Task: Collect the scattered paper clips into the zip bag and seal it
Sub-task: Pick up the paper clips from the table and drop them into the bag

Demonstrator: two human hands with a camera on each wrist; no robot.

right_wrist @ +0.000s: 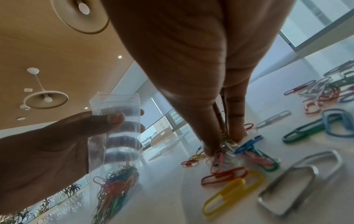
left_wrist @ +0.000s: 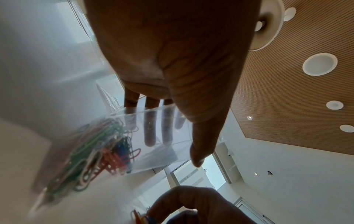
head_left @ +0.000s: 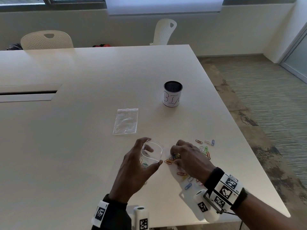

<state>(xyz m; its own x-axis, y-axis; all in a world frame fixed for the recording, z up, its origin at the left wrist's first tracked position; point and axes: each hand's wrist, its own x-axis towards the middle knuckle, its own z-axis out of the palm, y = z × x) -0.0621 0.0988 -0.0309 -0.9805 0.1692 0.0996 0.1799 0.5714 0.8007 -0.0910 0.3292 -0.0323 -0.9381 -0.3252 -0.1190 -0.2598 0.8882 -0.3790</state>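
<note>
On smooth white table [head_left: 83,146], left hand [head_left: 132,170] grips clear crinkly zip bag [head_left: 152,152]; right hand [head_left: 189,156] fingers pinch wire clips [head_left: 173,157].

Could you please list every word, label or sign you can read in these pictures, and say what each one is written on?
"BIN", handwritten in black with the last letter partly turned away: on the white paper wrap of the black mesh cup on the white table.
Black-and-white square coded markers on the wrist camera bands: patterns, no readable words.
Nothing else is legible.
</note>
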